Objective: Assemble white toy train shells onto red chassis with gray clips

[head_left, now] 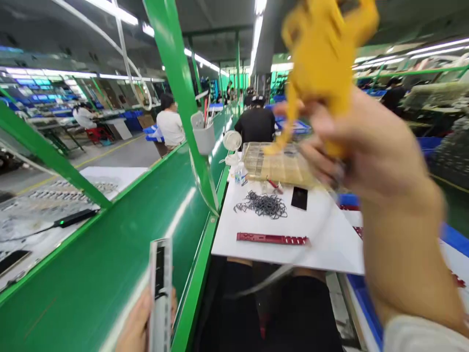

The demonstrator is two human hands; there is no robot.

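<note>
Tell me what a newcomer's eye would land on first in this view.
First, the blurred yellow tool, raised in the right hand at the upper right. Next, the dark red slotted strip lying near the front edge of the white tabletop, with a dark grey tangled pile beyond it. Low on the left, the left hand holds a narrow pale part over the green conveyor.

Grey floor (120, 157), bright strip lights (113, 11).
</note>
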